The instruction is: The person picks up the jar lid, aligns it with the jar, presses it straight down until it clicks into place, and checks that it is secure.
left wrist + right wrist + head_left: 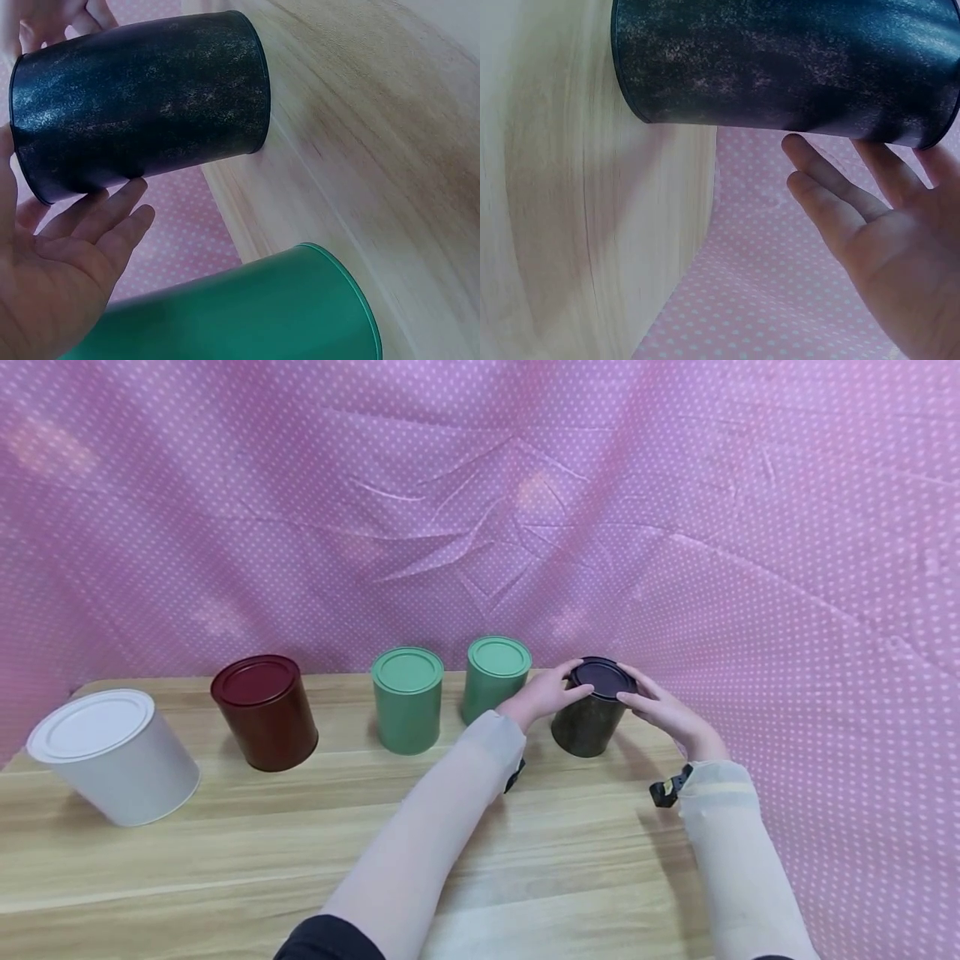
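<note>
A black lidded tin (pixel 588 718) with a speckled, worn side stands upright on the wooden table at the right. My left hand (pixel 543 696) holds it at the upper left, thumb over the near rim and fingers round the far side. From the right, my right hand (pixel 671 718) grips the rim between thumb and fingers. In the right wrist view two outer fingers (pixel 829 199) stretch out, apart from the tin's wall. A green tin (pixel 491 685) is close to the left hand, and my left forearm covers a lower part of it.
Another green tin (pixel 407 718), a dark red tin (pixel 273 727) and a larger white tin (pixel 138 772) stand in a row toward the left, all lidded. Pink dotted cloth (pixel 450 527) hangs behind the wooden table (pixel 247 852) and along its right side, near my right arm.
</note>
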Motion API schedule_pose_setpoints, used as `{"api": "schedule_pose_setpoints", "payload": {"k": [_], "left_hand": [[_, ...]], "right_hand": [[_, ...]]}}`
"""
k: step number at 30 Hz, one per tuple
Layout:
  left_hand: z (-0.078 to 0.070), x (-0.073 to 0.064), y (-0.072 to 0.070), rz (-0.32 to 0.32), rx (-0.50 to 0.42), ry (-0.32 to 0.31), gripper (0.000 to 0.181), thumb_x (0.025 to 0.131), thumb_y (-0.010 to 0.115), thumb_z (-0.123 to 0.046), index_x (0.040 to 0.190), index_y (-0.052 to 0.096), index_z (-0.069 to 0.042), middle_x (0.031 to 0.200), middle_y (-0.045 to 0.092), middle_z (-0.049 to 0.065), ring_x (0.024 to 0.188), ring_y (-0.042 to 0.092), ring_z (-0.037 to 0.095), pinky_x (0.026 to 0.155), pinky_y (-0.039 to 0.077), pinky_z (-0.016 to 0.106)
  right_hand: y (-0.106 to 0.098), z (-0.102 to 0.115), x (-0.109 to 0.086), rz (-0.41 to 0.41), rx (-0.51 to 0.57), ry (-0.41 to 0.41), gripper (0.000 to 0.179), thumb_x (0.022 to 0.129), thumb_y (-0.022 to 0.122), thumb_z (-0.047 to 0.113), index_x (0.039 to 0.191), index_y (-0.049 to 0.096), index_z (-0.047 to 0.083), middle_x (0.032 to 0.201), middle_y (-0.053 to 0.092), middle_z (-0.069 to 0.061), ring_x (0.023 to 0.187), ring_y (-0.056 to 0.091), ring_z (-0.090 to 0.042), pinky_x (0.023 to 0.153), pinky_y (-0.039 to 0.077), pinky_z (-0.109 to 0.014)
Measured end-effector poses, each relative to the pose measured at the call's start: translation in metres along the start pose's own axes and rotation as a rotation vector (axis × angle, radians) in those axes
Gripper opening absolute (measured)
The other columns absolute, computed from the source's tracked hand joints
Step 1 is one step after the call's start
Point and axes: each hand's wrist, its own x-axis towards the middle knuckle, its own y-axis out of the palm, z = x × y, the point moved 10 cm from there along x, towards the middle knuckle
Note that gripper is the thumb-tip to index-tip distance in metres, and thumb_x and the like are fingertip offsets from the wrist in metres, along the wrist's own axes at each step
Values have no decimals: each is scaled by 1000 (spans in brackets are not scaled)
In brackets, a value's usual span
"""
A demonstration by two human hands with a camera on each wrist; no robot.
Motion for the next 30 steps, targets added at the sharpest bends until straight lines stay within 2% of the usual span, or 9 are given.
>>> {"api": "schedule_pose_setpoints", "payload": {"k": [5, 9, 13, 19, 27, 30], "left_hand": [[0, -1, -2, 5, 105, -15, 64, 98, 50, -47, 153, 29, -23, 152, 43, 6, 138, 42, 22, 113, 36, 35], [-1, -4, -5, 5, 182, -35, 63, 98, 50, -48, 153, 30, -24, 152, 43, 4, 137, 44, 22, 112, 37, 34], [-3, -2, -5, 1, 239, -37, 63, 97, 49, -50, 152, 31, -26, 150, 45, 3, 135, 46, 21, 110, 39, 34], [-10, 4, -9, -15, 330, -36, 64, 96, 48, -54, 152, 33, -28, 147, 48, 2, 135, 46, 23, 110, 39, 35], [-9, 0, -8, 21, 284, -71, 64, 96, 50, -52, 152, 31, -28, 150, 44, 2, 138, 42, 20, 112, 37, 32], [-6, -1, -6, 16, 233, -73, 64, 96, 49, -51, 153, 30, -27, 151, 43, 2, 138, 42, 19, 112, 36, 31]], "right_hand": [[1, 0, 1, 9, -44, 2, 70, 100, 51, 38, 157, 12, 25, 162, 11, -14, 148, 10, -35, 119, 12, -57], [1, 4, 5, 39, -109, -35, 67, 101, 48, 31, 157, 12, 19, 160, 17, -21, 146, 14, -40, 117, 14, -61], [-1, 7, 6, 68, -171, -38, 67, 102, 48, 29, 156, 11, 16, 156, 23, -27, 143, 20, -42, 114, 20, -63], [-6, 15, 5, 90, -176, -20, 68, 101, 48, 26, 156, 9, 12, 156, 18, -30, 142, 20, -43, 115, 18, -62], [-2, 14, 4, 97, -130, 7, 69, 101, 49, 25, 156, 8, 11, 157, 15, -29, 143, 19, -43, 116, 17, -61], [-1, 12, 4, 90, -108, 2, 70, 101, 49, 25, 156, 7, 11, 155, 19, -30, 139, 28, -41, 115, 19, -61]]}}
